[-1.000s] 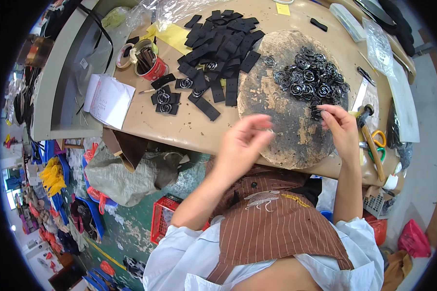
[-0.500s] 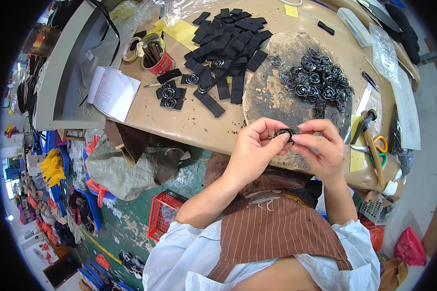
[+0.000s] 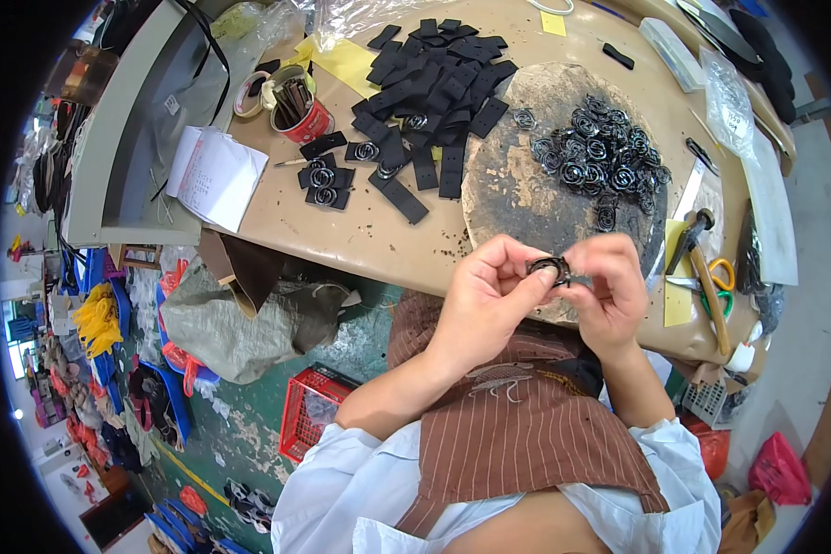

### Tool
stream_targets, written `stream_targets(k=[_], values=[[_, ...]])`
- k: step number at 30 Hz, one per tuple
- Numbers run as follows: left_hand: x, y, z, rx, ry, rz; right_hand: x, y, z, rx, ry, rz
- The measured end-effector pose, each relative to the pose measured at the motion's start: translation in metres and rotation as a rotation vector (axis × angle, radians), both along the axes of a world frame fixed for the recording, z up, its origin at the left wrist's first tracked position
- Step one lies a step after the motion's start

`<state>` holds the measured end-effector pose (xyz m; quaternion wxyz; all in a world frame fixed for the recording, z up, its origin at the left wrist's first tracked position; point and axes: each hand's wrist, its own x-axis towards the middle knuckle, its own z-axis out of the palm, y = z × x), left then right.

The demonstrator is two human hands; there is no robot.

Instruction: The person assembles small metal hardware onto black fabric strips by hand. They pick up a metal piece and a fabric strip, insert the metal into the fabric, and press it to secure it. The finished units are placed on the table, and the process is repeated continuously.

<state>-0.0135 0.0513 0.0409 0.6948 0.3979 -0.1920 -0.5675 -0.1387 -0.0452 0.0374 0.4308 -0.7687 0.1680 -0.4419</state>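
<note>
Between my two hands, above the near edge of the round board (image 3: 503, 189), is a dark, shiny flower-shaped ornament (image 3: 552, 269). My left hand (image 3: 494, 286) pinches it between thumb and fingers. Curled fingers of my right hand (image 3: 609, 286) grip its right side, hiding part of it. On the board beyond lies a heap of similar black rose-shaped ornaments (image 3: 598, 152). Left of the board is a pile of flat black strips (image 3: 443, 78) with small holes. Several ornaments (image 3: 323, 185) rest on strips at the pile's near side.
At right lie a hammer (image 3: 706, 268), scissors with orange and green handles (image 3: 725, 277) and a black-handled blade (image 3: 700, 155). A red tin of brown sticks (image 3: 307, 120) and an open notebook (image 3: 214, 180) stand left. Below the table is a red crate (image 3: 309, 415).
Both hands have dropped slightly nearer to me with the ornament. My right hand has turned, and its fingers are more curled against the ornament.
</note>
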Motion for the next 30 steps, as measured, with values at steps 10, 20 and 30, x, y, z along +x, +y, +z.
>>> stream_targets(k=[10,20,30], values=[[0.006,0.001,0.008,0.094,0.058,-0.097,-0.006,-0.011,0.006,-0.24,0.052,0.14],[-0.005,0.011,-0.009,0.038,0.152,0.076,0.001,0.021,-0.017,-0.128,0.048,-0.054],[0.03,0.027,0.003,0.09,-0.289,-0.344,-0.002,-0.023,0.03,0.065,0.43,0.668]])
